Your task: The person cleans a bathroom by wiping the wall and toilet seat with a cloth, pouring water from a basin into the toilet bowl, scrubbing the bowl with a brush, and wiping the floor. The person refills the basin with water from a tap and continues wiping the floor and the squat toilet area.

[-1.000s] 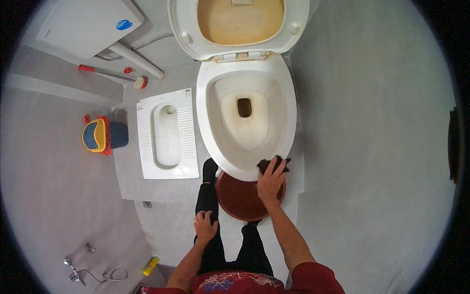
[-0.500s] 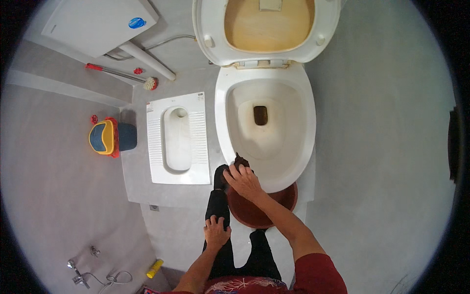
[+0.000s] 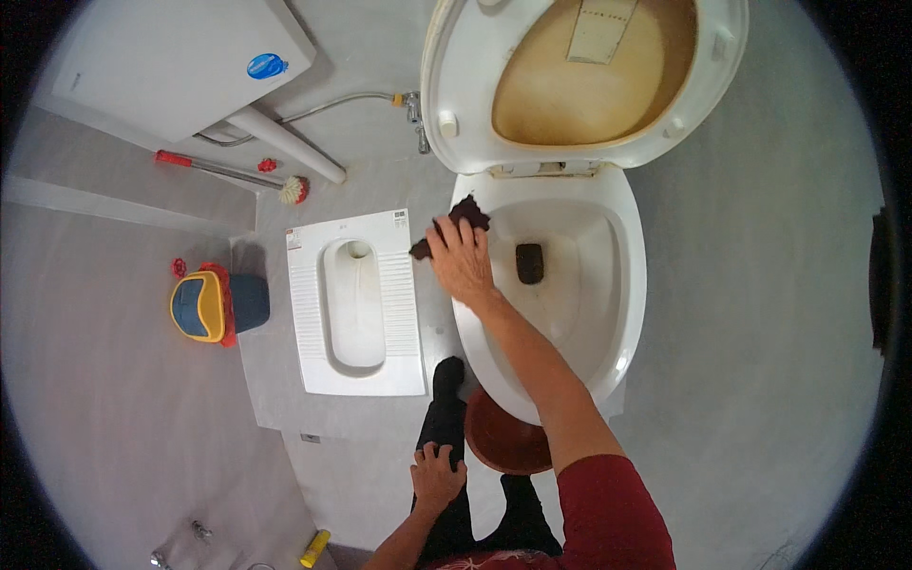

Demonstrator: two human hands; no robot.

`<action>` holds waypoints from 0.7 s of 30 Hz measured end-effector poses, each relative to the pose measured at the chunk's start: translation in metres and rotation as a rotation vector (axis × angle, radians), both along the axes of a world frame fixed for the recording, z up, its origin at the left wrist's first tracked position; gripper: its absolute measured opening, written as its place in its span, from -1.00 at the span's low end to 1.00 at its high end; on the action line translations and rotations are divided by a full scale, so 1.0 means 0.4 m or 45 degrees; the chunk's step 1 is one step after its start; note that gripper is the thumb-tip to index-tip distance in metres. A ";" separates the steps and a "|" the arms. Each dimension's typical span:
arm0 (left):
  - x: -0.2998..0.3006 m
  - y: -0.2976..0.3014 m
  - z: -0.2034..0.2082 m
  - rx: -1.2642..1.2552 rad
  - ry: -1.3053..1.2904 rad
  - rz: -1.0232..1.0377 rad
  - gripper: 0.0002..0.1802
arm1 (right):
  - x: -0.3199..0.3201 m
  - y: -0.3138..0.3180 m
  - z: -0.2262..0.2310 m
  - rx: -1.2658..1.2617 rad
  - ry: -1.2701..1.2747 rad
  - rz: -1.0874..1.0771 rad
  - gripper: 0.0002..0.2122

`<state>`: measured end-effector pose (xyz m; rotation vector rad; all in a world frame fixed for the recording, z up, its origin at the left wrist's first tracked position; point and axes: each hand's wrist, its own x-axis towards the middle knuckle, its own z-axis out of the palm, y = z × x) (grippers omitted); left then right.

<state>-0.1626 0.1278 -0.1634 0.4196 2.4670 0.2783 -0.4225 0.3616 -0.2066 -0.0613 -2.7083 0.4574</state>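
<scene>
My right hand (image 3: 463,263) presses a dark brown cloth (image 3: 469,211) onto the left rim of a white toilet bowl (image 3: 627,285). Parts of the cloth stick out past the fingertips and to the left of the hand. The raised seat and lid (image 3: 719,57) stand behind the bowl, yellowed on the inside. On my left knee, over black trousers, lies my left hand (image 3: 439,480), fingers spread and holding nothing. A reddish-brown basin (image 3: 499,442) sits on the floor under the bowl's front, partly hidden by the bowl and my right arm.
A white squat pan (image 3: 408,351) is set in the floor on the left. Beyond it are a blue and yellow bin (image 3: 252,301), a red-handled toilet brush (image 3: 228,174) and a white cistern (image 3: 171,66). A yellow bottle-like object (image 3: 314,549) lies at the lower left.
My right hand has carried the cloth from the front left of the rim back along the left side. The camera view has shifted, and the left hand stays on the knee.
</scene>
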 end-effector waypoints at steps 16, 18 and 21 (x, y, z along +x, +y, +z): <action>-0.037 0.011 -0.007 -0.023 -0.157 0.065 -0.58 | -0.030 0.212 -0.048 0.296 0.098 -0.262 -0.71; -0.036 0.006 -0.012 -0.015 -0.163 0.061 -0.58 | -0.024 0.311 -0.043 0.401 0.075 -0.320 -0.71; -0.040 0.010 -0.009 -0.001 -0.138 0.058 -0.58 | -0.010 0.416 -0.047 0.389 -0.015 -0.276 -0.71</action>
